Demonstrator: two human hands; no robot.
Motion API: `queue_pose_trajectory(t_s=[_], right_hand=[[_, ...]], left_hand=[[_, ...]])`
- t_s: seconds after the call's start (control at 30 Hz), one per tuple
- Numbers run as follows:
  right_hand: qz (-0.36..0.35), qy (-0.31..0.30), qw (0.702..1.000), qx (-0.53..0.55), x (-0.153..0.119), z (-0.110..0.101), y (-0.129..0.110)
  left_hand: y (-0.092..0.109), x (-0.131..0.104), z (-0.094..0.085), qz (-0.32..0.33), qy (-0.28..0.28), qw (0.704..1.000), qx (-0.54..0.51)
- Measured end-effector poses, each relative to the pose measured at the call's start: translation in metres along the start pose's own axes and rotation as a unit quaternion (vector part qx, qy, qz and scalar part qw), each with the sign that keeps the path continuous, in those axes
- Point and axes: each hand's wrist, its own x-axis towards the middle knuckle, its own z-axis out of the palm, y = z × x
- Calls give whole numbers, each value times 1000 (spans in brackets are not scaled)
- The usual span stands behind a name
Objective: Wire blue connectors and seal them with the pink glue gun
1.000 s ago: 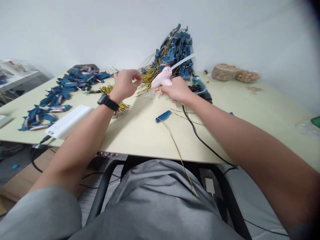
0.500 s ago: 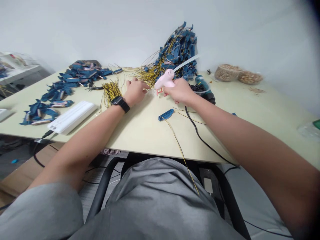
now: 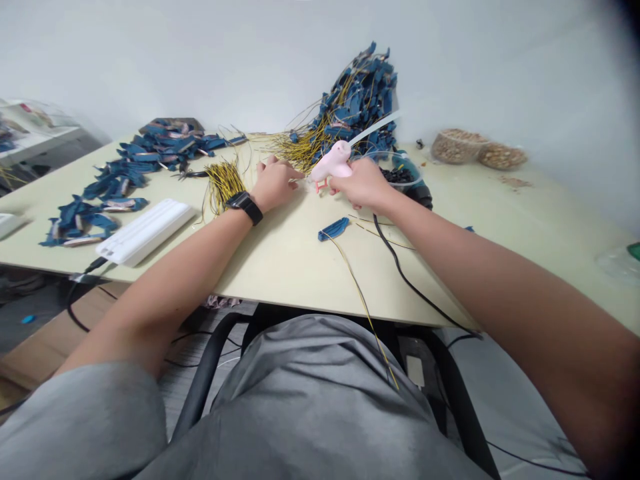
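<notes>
My right hand (image 3: 367,185) is wrapped round the handle of a pink hot glue gun (image 3: 333,162), and a translucent glue stick (image 3: 375,128) juts from its back end. The nozzle points left and down, close to the fingertips of my left hand (image 3: 275,185). That hand rests low over the table with its fingers stretched out, wearing a black watch (image 3: 245,205) on the wrist. Anything small under the nozzle is too blurred to make out. On the table nearer to me lies one blue fabric piece (image 3: 333,229) with a yellow-and-black wire trailing over the edge.
A heap of blue pieces with wires (image 3: 357,100) leans against the wall. More blue pieces (image 3: 120,170) spread at left, near a wire bundle (image 3: 223,183), pliers (image 3: 193,175) and a white power strip (image 3: 145,233). A black cord (image 3: 400,270) runs below my right arm.
My left fingertips have come slightly closer to the glue gun's nozzle. The right hand keeps its hold on the gun, and little else differs.
</notes>
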Motion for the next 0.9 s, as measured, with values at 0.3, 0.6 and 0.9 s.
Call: queue_pose_trajectory(t_s=[0.3, 0.6, 0.9], right_hand=[[7, -8, 1000, -21, -2, 0, 4], [7, -15, 999, -44, -4, 0, 1], [4, -17, 998, -52, -4, 0, 2]], left_hand=[[2, 1, 1, -10, -7, 1000, 4], [2, 1, 3, -13, -7, 1000, 11], [3, 0, 2, -18, -3, 1000, 0]])
